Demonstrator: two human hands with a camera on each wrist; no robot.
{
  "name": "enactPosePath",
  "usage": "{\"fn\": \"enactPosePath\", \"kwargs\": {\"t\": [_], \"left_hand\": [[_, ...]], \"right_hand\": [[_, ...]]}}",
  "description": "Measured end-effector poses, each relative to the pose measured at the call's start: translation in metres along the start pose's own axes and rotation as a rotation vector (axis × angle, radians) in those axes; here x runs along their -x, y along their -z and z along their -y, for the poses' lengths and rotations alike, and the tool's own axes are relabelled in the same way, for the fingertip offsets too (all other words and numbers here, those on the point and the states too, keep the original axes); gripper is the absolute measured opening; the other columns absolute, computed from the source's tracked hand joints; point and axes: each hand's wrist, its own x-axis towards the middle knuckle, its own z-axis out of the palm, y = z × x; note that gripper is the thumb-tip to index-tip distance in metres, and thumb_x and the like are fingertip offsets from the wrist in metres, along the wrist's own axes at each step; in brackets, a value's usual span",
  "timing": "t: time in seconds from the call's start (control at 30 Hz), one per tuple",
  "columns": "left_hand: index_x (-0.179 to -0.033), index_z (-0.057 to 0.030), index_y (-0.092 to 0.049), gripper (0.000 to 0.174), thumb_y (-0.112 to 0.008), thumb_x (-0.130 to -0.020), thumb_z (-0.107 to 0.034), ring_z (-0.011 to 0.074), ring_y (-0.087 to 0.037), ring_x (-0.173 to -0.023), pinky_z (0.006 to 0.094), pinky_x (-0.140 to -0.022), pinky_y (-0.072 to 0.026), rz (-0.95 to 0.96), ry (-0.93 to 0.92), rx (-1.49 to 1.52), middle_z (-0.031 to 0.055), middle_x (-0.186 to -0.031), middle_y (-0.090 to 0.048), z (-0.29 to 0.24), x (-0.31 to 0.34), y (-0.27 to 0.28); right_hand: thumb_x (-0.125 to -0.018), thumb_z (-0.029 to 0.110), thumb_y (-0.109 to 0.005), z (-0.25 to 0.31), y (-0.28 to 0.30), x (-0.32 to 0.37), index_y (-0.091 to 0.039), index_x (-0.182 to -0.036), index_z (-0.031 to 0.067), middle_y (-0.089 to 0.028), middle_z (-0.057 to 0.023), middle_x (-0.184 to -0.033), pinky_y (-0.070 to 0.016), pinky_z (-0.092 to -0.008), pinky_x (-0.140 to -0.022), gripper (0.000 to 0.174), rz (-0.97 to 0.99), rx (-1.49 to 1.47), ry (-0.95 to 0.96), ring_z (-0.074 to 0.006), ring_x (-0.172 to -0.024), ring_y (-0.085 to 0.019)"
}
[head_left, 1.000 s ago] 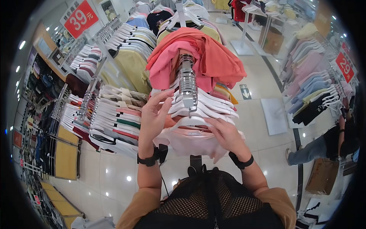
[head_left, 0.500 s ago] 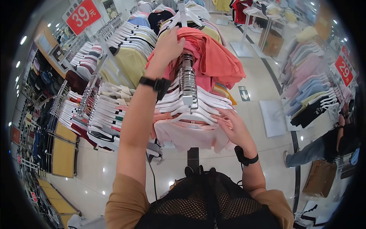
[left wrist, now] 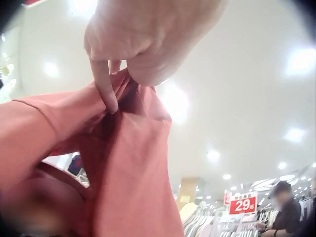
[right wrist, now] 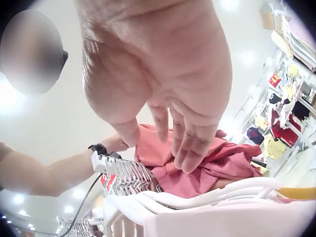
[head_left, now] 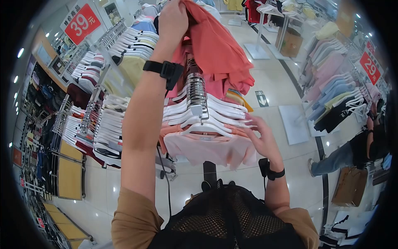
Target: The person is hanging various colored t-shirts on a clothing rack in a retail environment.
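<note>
My left hand (head_left: 173, 25) pinches a coral garment (head_left: 219, 45) and holds it up above the rack's rail. In the left wrist view the cloth (left wrist: 140, 168) hangs in folds below my fingers (left wrist: 104, 91). Pinker cloth (head_left: 213, 85) lies bunched over the rail beneath it. My right hand (head_left: 266, 139) is at the right ends of the white hangers (head_left: 215, 112), its fingers loosely extended, as the right wrist view also shows. A pale pink top (head_left: 203, 149) hangs at the near end, below the metal hanger hooks (head_left: 196, 89).
Racks of hanging clothes (head_left: 110, 124) stand close on the left, under a red 39 sign (head_left: 81, 24). On the right is another rack (head_left: 331, 99) with a 29 sign (head_left: 370, 68). A person (head_left: 344, 155) stands near a cardboard box (head_left: 350, 186) at the right.
My left hand has gone from above the near hangers to the coral garment, gripped it and raised it up from the rail. My right hand has shifted slightly outward along the hanger ends.
</note>
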Motion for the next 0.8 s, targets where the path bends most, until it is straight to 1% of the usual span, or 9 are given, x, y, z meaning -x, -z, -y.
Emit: {"fn": "enactPosePath", "kwargs": {"t": [0.1,0.23,0.3,0.37,0.43,0.53,0.63,0.7,0.8], "left_hand": [[-0.121,0.0039,-0.058,0.029,-0.041,-0.107,-0.016,0.0409,-0.066,-0.101,0.0409,-0.090,-0.0522,-0.079,0.052,0.087,0.0265,-0.104,-0.066,-0.044,-0.022,0.033],[-0.121,-0.0016,-0.059,0.024,-0.045,-0.109,-0.016,0.0325,-0.066,-0.102,0.0361,-0.094,-0.0501,0.015,-0.085,0.713,0.0165,-0.113,-0.069,-0.114,-0.022,0.098],[-0.122,-0.0037,-0.059,0.023,-0.045,-0.110,-0.018,0.0315,-0.066,-0.103,0.0356,-0.095,-0.0494,0.035,-0.084,0.827,0.0143,-0.114,-0.069,-0.128,-0.004,0.122],[-0.136,-0.0019,-0.051,0.033,-0.049,-0.107,-0.017,0.0214,-0.063,-0.111,0.0323,-0.103,-0.0491,-0.121,0.156,0.866,0.0080,-0.123,-0.064,-0.141,0.029,0.155],[-0.143,-0.0011,-0.047,0.042,-0.051,-0.105,-0.016,0.0163,-0.062,-0.116,0.0307,-0.108,-0.0489,-0.202,0.278,0.882,0.0048,-0.128,-0.062,-0.150,0.059,0.182],[-0.119,-0.0009,-0.050,0.036,-0.058,-0.095,-0.026,0.0180,-0.057,-0.095,0.0313,-0.085,-0.0455,-0.138,0.234,1.091,0.0079,-0.104,-0.059,-0.163,0.100,0.217],[-0.095,-0.0008,-0.052,0.038,-0.066,-0.086,-0.035,0.0196,-0.053,-0.074,0.0319,-0.063,-0.0420,-0.068,0.170,1.302,0.0110,-0.081,-0.056,-0.162,0.135,0.244],[-0.091,0.0003,-0.056,0.037,-0.069,-0.083,-0.033,0.0202,-0.052,-0.071,0.0324,-0.064,-0.0423,0.070,0.052,1.559,0.0101,-0.078,-0.058,-0.138,0.170,0.251],[-0.113,0.0043,-0.062,0.064,-0.079,-0.076,-0.044,0.0237,-0.062,-0.085,0.0313,-0.065,-0.0486,0.400,0.231,1.284,0.0172,-0.100,-0.065,-0.160,0.188,0.255]], "right_hand": [[-0.105,0.015,-0.058,0.014,-0.008,-0.032,-0.027,-0.159,0.0059,-0.052,-0.0193,-0.143,-0.0520,-0.0408,-0.102,0.063,-0.020,-0.368,-0.022,-0.0317,-0.122,-0.062],[-0.108,0.035,-0.053,0.042,-0.018,-0.078,-0.009,-0.164,0.0097,-0.043,-0.0249,-0.152,-0.0515,-0.0482,-0.108,0.075,0.007,-0.950,-0.043,-0.0400,-0.132,-0.056],[-0.108,0.039,-0.052,0.048,-0.021,-0.096,-0.017,-0.162,0.0100,-0.040,-0.0216,-0.157,-0.0502,-0.0494,-0.111,0.071,0.031,-1.072,-0.048,-0.0375,-0.137,-0.053],[-0.109,0.030,-0.054,0.063,-0.023,-0.104,-0.033,-0.154,0.0055,-0.050,-0.0120,-0.149,-0.0521,-0.0448,-0.107,0.055,-0.032,-1.388,0.000,-0.0298,-0.128,-0.061],[-0.107,0.025,-0.058,0.082,-0.020,-0.100,-0.044,-0.147,0.0046,-0.057,-0.0101,-0.143,-0.0504,-0.0416,-0.109,0.046,-0.109,-1.268,-0.016,-0.0242,-0.127,-0.061],[-0.101,0.013,-0.064,0.097,-0.014,-0.094,-0.055,-0.136,0.0008,-0.066,-0.0094,-0.129,-0.0533,-0.0376,-0.100,0.038,-0.220,-0.933,0.248,-0.0229,-0.116,-0.066],[-0.102,0.020,-0.065,0.115,-0.002,-0.064,-0.053,-0.134,0.0009,-0.064,-0.0091,-0.126,-0.0578,-0.0363,-0.094,0.040,-0.361,-0.786,0.267,-0.0220,-0.111,-0.067],[-0.102,0.028,-0.067,0.121,0.000,-0.045,-0.052,-0.132,0.0011,-0.062,-0.0087,-0.123,-0.0622,-0.0351,-0.089,0.042,-0.492,-0.641,0.280,-0.0211,-0.105,-0.068],[-0.100,0.025,-0.068,0.121,-0.013,-0.025,-0.053,-0.132,0.0007,-0.063,-0.0091,-0.123,-0.0607,-0.0349,-0.089,0.042,-0.346,-0.656,0.325,-0.0213,-0.105,-0.068]]}}
